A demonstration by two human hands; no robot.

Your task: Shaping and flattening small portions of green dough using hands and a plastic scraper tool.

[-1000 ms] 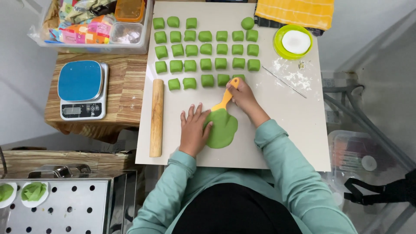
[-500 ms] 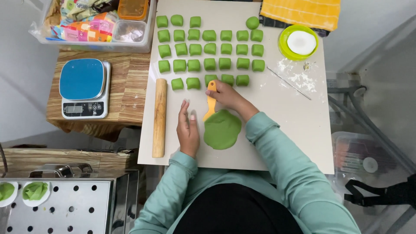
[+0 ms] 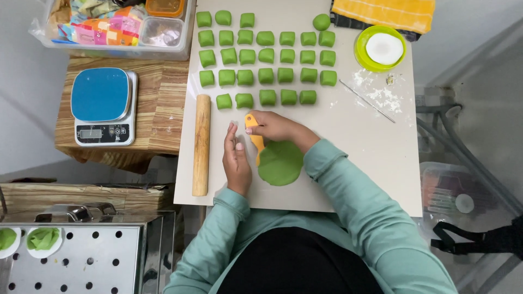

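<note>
Scraper (image 3: 255, 137) now left of dough (image 3: 280, 162)

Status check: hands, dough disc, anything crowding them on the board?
Right hand gripping orange scraper, blade at edge of flat green dough disc. Left hand flat on board, empty, left of disc. Rolling pin lies farther left, apart.

A pale board (image 3: 348, 163) carries rows of green dough cubes (image 3: 266, 57) at twelve o'clock, a wooden rolling pin (image 3: 201, 144) at nine, a flattened green dough disc (image 3: 280, 163) at centre, and spilled flour (image 3: 381, 98) at two
</note>
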